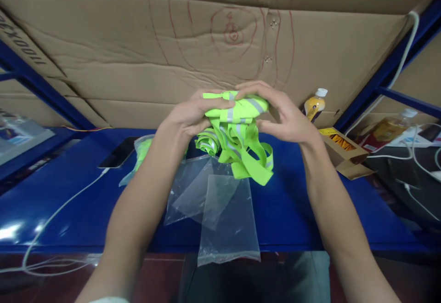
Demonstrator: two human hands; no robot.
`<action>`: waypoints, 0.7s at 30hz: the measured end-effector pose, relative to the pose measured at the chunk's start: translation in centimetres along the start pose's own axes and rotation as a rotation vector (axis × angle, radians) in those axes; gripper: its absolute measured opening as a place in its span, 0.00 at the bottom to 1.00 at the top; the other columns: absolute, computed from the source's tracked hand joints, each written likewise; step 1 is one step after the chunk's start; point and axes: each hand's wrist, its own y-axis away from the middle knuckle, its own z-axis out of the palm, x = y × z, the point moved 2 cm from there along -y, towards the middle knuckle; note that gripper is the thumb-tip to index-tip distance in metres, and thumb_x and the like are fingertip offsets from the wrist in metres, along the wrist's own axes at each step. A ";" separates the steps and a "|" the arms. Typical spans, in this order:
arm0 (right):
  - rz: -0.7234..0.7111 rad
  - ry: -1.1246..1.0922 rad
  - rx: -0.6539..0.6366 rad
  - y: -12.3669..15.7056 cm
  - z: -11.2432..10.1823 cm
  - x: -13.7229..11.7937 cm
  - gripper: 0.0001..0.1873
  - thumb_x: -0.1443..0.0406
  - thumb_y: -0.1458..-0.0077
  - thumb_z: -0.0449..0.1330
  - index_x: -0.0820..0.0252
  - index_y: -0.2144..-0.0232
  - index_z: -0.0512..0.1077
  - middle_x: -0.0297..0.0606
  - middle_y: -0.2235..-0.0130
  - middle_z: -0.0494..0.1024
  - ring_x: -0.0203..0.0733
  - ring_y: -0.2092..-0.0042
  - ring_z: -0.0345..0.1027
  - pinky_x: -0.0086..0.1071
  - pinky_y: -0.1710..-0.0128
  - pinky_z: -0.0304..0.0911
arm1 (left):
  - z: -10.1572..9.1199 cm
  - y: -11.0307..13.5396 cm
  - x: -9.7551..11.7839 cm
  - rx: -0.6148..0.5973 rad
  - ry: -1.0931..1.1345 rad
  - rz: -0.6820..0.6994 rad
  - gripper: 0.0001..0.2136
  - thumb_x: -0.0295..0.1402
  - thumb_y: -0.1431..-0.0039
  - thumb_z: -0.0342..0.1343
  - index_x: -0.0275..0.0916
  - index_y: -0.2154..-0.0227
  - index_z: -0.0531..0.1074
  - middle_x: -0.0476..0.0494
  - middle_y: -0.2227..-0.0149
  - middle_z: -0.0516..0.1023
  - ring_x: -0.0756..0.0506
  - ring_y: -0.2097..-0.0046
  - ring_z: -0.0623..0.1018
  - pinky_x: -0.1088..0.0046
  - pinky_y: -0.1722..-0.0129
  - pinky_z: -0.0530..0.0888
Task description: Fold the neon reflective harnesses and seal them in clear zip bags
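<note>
Both of my hands hold a bundle of neon-yellow reflective strap [237, 110] with silver stripes, raised over the blue table. My left hand [193, 112] grips its left side, thumb on top. On the right side, my right hand [275, 110] has its fingers over the top and its thumb below. Loose loops of the strap hang beneath the bundle. Just under my left hand is a rolled neon strap [207, 142]. Clear plastic bags [227, 220] lie flat below, one reaching past the table's front edge. Partly behind my left forearm sits a bagged neon item [143, 149].
The blue table [86, 202] backs onto a cardboard wall [120, 41] with red drawings. A phone [119, 152] with a white cable lies left. At right stand a yellow-labelled bottle [314, 104], an opened small carton [344, 149] and another bottle [389, 128].
</note>
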 end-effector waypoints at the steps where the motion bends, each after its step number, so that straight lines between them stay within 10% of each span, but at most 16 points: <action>1: 0.019 -0.043 -0.012 0.1 -0.3 0.1 0.28 0.52 0.39 0.70 0.50 0.39 0.77 0.44 0.35 0.79 0.58 0.33 0.71 0.52 0.30 0.67 | 0.2 0.3 0.2 0.008 -0.037 0.036 0.20 0.32 0.58 0.82 0.36 0.62 0.84 0.45 0.63 0.85 0.46 0.64 0.83 0.71 0.62 0.80; 10: 0.214 -0.224 -0.100 0.9 0.1 3.4 0.30 0.44 0.50 0.79 0.59 0.55 0.83 0.37 0.57 0.86 0.46 0.57 0.76 0.37 0.57 0.71 | 2.1 1.6 2.0 -0.124 -0.684 0.408 0.22 0.36 0.49 0.80 0.43 0.51 0.85 0.41 0.46 0.85 0.35 0.40 0.78 0.61 0.34 0.70; 21: 0.245 -0.053 0.145 0.9 -1.1 2.1 0.21 0.48 0.46 0.79 0.54 0.60 0.82 0.38 0.61 0.82 0.54 0.55 0.76 0.47 0.52 0.76 | 3.0 -0.4 -1.8 -0.052 0.060 0.061 0.29 0.65 0.35 0.62 0.41 0.53 0.81 0.41 0.57 0.86 0.31 0.47 0.87 0.63 0.59 0.85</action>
